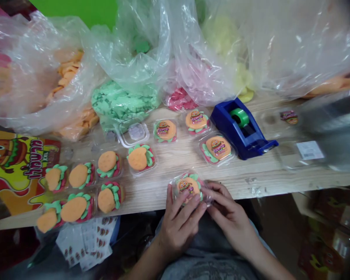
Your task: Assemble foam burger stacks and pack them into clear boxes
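Note:
Both hands hold one clear plastic burger case (189, 187) with a burger sticker on its lid, at the near edge of the wooden table (262, 175). My left hand (179, 221) grips its left side with fingers curled over the lid. My right hand (229, 216) pinches its right edge. Several open burger toys (107, 162) of orange, green and red foam lie to the left. Three closed, stickered cases (218, 148) rest farther back near a blue tape dispenser (242, 128).
Clear plastic bags of orange (70, 77), green (119, 103), red (179, 99) and yellow (239, 77) foam pieces crowd the back of the table. A yellow printed box (14, 163) lies at left. Sticker sheets (87, 241) hang below the table edge. An empty clear case (134, 133) lies open.

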`<state>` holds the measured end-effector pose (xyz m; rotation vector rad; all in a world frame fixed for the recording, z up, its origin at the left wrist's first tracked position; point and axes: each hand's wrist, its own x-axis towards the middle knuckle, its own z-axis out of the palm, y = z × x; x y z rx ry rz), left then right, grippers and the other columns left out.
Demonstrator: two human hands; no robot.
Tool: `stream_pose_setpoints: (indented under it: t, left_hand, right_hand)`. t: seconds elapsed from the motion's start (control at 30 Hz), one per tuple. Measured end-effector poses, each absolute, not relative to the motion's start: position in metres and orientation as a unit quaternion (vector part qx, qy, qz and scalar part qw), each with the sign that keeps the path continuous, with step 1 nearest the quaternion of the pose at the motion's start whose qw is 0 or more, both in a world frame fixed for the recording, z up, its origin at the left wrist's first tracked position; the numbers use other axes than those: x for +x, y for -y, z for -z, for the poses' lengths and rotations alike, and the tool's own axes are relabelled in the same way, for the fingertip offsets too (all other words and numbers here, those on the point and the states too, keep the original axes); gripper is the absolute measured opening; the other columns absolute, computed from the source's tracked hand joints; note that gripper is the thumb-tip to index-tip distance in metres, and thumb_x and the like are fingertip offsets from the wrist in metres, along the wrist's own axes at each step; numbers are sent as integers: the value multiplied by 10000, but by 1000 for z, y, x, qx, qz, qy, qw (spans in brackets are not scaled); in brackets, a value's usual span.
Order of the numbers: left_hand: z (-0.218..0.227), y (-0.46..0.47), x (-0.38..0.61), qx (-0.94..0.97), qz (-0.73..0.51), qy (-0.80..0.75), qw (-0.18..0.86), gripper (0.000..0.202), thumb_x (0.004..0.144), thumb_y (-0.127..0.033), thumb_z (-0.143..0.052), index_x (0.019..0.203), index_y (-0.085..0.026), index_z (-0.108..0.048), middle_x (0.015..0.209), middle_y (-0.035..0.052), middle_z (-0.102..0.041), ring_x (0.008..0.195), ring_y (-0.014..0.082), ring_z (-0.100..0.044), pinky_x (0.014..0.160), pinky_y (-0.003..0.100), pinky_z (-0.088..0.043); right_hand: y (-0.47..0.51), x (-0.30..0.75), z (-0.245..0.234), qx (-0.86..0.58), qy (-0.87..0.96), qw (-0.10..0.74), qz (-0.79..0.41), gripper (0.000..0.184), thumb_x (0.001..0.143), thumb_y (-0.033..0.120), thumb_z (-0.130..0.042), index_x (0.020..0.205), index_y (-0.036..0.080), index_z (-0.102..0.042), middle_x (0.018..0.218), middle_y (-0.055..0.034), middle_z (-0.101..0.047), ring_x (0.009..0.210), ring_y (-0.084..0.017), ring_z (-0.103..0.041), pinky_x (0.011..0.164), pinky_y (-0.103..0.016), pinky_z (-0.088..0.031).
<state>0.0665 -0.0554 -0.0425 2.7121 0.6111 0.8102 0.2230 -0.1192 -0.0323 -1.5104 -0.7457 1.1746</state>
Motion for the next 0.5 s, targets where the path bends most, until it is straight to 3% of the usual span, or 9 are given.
stream_pose_setpoints:
  t: [0.17, 0.27, 0.37, 0.43, 0.5]
  left_hand:
    - [47, 55, 56, 938, -256, -189, 136, 295, 859, -46, -443, 1086, -112, -619, 1020, 86, -721, 1345, 214, -315, 1112, 569, -196]
    - [49, 54, 53, 927, -276, -175, 181, 374, 860, -47, -452, 1215, -128, -532, 1117, 93, -683, 1318, 216, -367, 1104, 563, -227]
    - [48, 52, 51, 892, -303, -221, 252, 613, 818, -1, -482, 1379, -202, -339, 1379, 105, -479, 1297, 221, -405, 1080, 507, -321]
    - [47, 50, 52, 852, -305, -330, 268, 695, 797, -23, -541, 1402, -258, -293, 1492, 96, -296, 1330, 229, -350, 1065, 443, -361]
    - [46, 48, 55, 794, -282, -434, 319, 707, 812, -111, -578, 1417, -274, -253, 1508, 112, -251, 1347, 239, -316, 1050, 412, -377]
  right_hand:
    - [119, 221, 26, -600, 201, 533, -561, 222, 805, 229, -605, 1002, 288, -689, 1253, -55, -553, 1110, -206, -567, 808, -278, -545]
    - [116, 216, 25, -607, 128, 562, -548, 115, 752, 266, -681, 860, 239, -656, 1115, -45, -624, 923, -163, -645, 756, -250, -560]
    - [111, 214, 27, -599, 88, 578, -547, 189, 714, 307, -716, 785, 215, -567, 887, -6, -628, 647, -100, -631, 597, -211, -567]
    - [108, 215, 29, -603, 82, 578, -543, 246, 694, 316, -730, 828, 217, -550, 824, 12, -597, 609, -90, -610, 578, -206, -565]
    - [107, 218, 31, -607, 77, 572, -547, 322, 681, 320, -737, 936, 216, -569, 825, 9, -585, 630, -97, -608, 597, -218, -572]
